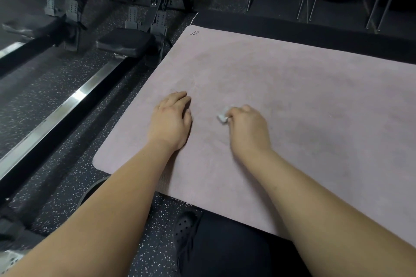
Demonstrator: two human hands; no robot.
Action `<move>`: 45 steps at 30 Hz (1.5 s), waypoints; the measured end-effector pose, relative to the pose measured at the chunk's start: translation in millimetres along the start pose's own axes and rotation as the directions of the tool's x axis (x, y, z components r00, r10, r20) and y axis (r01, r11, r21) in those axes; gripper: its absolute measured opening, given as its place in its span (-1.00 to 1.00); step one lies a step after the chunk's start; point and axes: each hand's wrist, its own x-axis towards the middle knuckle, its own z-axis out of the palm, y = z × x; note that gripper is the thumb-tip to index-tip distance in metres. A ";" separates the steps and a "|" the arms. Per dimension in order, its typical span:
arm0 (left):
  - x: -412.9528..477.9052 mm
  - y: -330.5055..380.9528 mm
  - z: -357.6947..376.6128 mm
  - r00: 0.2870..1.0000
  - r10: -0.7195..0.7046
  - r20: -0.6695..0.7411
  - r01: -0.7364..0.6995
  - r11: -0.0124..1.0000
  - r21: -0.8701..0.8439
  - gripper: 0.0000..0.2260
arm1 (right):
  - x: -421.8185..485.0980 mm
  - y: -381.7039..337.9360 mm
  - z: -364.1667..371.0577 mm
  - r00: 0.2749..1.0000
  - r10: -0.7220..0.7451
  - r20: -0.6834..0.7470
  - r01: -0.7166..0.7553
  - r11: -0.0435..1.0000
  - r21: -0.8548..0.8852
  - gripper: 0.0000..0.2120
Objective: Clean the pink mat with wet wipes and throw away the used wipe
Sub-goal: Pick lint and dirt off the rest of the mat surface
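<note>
Wipe [222,118] pinched in the curled fingers of your right hand [247,128]; your left hand [172,123] rests flat, fingers together, on the pink mat [292,96].

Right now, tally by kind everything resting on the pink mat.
Hands: 2 (left hand resting flat, right hand gripping)
Wipes: 1 (crumpled white wipe in the right hand)
Total on the pink mat: 3

Matt, suede-like pink mat [281,96]; speckled rubbery floor [67,164]; glossy brushed-metal rail [74,101]; smooth black padded seat [126,45].
</note>
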 end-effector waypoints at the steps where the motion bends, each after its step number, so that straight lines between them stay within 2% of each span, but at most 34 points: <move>1: 0.0 -0.3 0.1 1.000 0.002 0.000 -0.002 1.000 0.000 -0.63 | -5.3 -10.9 3.7 0.999 -0.041 0.026 0.039 0.998 0.038 -0.87; 5: -0.8 0.0 -1.1 1.000 0.011 0.007 -0.011 1.000 -0.013 -0.63 | -15.3 -25.1 10.1 0.967 -0.239 0.084 0.228 0.966 0.119 -0.89; 10: -0.7 0.2 -1.9 1.000 0.011 0.008 -0.011 1.000 -0.003 -0.63 | -8.4 1.9 4.2 0.959 -0.284 0.004 0.283 0.959 0.025 -0.87; 12: -0.2 0.4 -1.4 1.000 0.010 0.008 -0.010 1.000 0.004 -0.64 | 0.5 20.0 -0.3 0.965 -0.261 -0.018 0.259 0.964 -0.056 -0.86; 14: 0.0 0.6 -0.9 1.000 0.009 0.005 -0.009 1.000 0.001 -0.64 | 10.6 39.3 -7.3 0.986 -0.158 -0.051 0.151 0.980 -0.129 -0.86; 17: 0.1 1.3 -0.7 1.000 0.011 0.006 -0.011 1.000 0.008 -0.65 | 10.1 46.4 -13.5 0.993 -0.003 -0.118 -0.010 0.993 -0.115 -0.88; 19: -0.2 0.7 -0.7 1.000 0.011 0.007 -0.011 1.000 0.012 -0.64 | -3.2 26.0 -8.2 0.993 -0.063 -0.104 0.056 0.996 -0.068 -0.81; 21: 0.2 0.6 -1.0 1.000 0.008 0.014 -0.008 1.000 0.009 -0.64 | -21.4 -1.5 2.0 0.980 -0.184 -0.080 0.187 0.982 0.038 -0.69; 24: -0.2 1.1 -2.0 1.000 -0.005 0.023 0.005 1.000 -0.004 -0.62 | -48.9 -32.5 14.1 0.926 -0.377 -0.029 0.377 0.914 0.153 -0.67; 28: -1.1 1.9 -2.9 1.000 0.003 0.022 -0.003 1.000 -0.002 -0.63 | -63.7 -35.9 17.7 0.870 -0.491 -0.048 0.493 0.865 0.090 -0.70; 31: -0.7 2.1 -3.1 1.000 -0.007 0.031 0.006 1.000 0.005 -0.64 | -39.8 -7.0 9.2 0.917 -0.393 -0.067 0.391 0.919 -0.046 -0.76; 34: -2.1 2.3 -4.0 0.999 -0.001 0.032 0.000 1.000 0.008 -0.66 | -15.5 33.9 -10.2 0.991 -0.096 -0.090 0.087 0.991 -0.102 -0.93; 36: -1.9 2.5 -4.4 1.000 0.009 0.029 -0.009 1.000 0.010 -0.66 | -11.9 45.1 -15.7 0.994 0.054 -0.090 -0.063 0.993 -0.096 -0.85; 38: -1.1 2.3 -4.6 1.000 0.001 0.031 -0.001 1.000 0.012 -0.65 | -16.8 30.2 -11.5 0.996 0.054 -0.068 -0.059 0.995 -0.082 -0.81; 42: -1.6 2.1 -5.4 0.999 -0.006 0.036 0.006 1.000 0.006 -0.63 | -49.0 -24.2 14.8 0.985 -0.174 0.015 0.174 0.985 -0.008 -0.81; 45: -1.9 1.8 -5.4 0.999 0.000 0.034 0.000 1.000 0.006 -0.63 | -57.7 -27.6 18.3 0.987 -0.157 -0.045 0.162 0.974 0.156 -0.82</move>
